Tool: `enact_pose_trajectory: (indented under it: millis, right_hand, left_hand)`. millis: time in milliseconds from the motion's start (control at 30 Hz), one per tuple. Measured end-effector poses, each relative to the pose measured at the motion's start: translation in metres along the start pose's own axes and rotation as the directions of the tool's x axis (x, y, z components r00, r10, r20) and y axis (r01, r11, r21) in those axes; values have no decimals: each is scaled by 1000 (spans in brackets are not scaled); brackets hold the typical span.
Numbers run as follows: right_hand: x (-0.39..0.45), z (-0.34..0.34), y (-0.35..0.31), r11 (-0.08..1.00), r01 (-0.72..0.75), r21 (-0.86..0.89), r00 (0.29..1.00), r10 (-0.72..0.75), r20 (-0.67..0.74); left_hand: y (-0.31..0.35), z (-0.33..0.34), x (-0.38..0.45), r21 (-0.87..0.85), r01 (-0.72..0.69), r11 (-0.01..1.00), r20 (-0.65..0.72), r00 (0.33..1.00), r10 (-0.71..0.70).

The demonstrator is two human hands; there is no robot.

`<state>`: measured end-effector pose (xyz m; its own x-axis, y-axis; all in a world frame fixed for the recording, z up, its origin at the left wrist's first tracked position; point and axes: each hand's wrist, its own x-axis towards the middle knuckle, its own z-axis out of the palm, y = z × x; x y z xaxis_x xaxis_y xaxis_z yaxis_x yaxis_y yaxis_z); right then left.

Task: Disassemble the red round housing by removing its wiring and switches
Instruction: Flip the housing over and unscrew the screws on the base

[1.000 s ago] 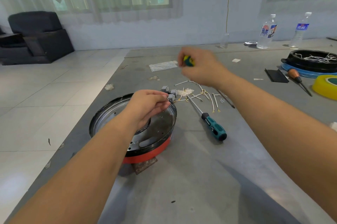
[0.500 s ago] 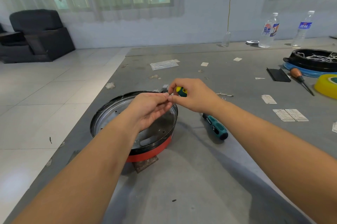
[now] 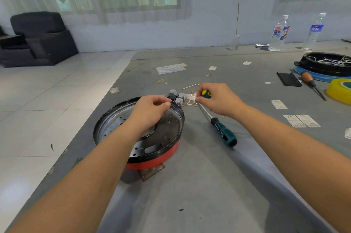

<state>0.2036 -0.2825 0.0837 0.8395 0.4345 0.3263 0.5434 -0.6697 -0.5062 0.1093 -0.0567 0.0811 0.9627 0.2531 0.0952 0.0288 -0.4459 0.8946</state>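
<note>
Here the left hand (image 3: pixel 152 111) sits over the far rim of the red round housing (image 3: pixel 152 162), its fingers curled with thumb and fingertips pinched together at the rim; whatever it pinches is too small to make out. The right hand (image 3: pixel 218 99) hovers just beyond the housing, fingers curled round a small screwdriver with a yellow and green handle (image 3: pixel 206 94), while its fingertips also pinch at the thin wires (image 3: pixel 190 103) lying on the bench (image 3: pixel 209 185).

The housing rests on the bench near its left edge, open side up, showing a dark perforated metal plate inside and a red band round its lower wall. A small brown block (image 3: pixel 152 173) pokes out from beneath its near side. Just past the far rim, between the two hands, lies a cluster of grey switches (image 3: pixel 177 96), with loose wires fanned out beside them.

A larger screwdriver with a teal and black handle (image 3: pixel 225 134) lies on the bench right of the housing, its shaft pointing towards the right hand. Farther right are paper labels (image 3: pixel 302 120), a roll of yellow tape (image 3: pixel 340 90), a wooden-handled tool (image 3: pixel 311 83) and a black flat piece (image 3: pixel 288 79). A black round tray holding white wires (image 3: pixel 326 63) sits at the far right, and two water bottles (image 3: pixel 279 33) stand at the back. A dark armchair (image 3: pixel 38 39) stands on the tiled floor to the left.
</note>
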Motion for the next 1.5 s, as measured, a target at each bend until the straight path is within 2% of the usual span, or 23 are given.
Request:
enact_pose_trajectory:
  millis: [100, 200, 367, 467, 733, 1067, 1167, 1233, 1333, 1400, 1500]
  right_hand:
    - [3, -14, 34, 983, -150, -103, 988, 151, 7]
    - [4, -25, 66, 946, -273, -177, 961, 276, -8]
    - [1, -36, 105, 856, -427, -292, 898, 440, -22]
    - [-2, -33, 118, 822, -466, -329, 872, 489, -14]
    - [6, -27, 116, 836, -500, -227, 853, 520, 39]
    - [5, -36, 101, 833, -522, -184, 841, 538, 50]
    - [10, -42, 81, 831, -556, -8, 830, 555, 48]
    - [15, -47, 62, 807, -565, 173, 825, 553, 113]
    - [18, -52, 31, 708, -552, 439, 831, 513, 217]
    - [19, -54, 13, 620, -507, 598, 849, 477, 226]
    - [18, -51, -6, 508, -456, 731, 860, 463, 214]
  left_hand:
    - [-9, -13, 0, 371, -98, 923, 102, 993, 64]
    - [-17, -15, -1, 506, -192, 841, 264, 963, 62]
    - [-22, -13, -4, 553, -247, 796, 309, 948, 79]
    - [-23, -12, -4, 565, -253, 785, 318, 945, 75]
    - [-23, -11, -5, 576, -237, 782, 318, 947, 53]
    - [-25, -12, -4, 581, -247, 776, 329, 943, 54]
    - [-25, -14, -4, 567, -261, 782, 341, 938, 66]
    - [-23, -16, -5, 547, -264, 795, 348, 935, 71]
    - [-18, -18, -8, 495, -278, 823, 320, 939, 125]
    - [-11, -16, -14, 423, -290, 858, 277, 943, 182]
    - [4, -3, -25, 314, -318, 895, 259, 935, 242]
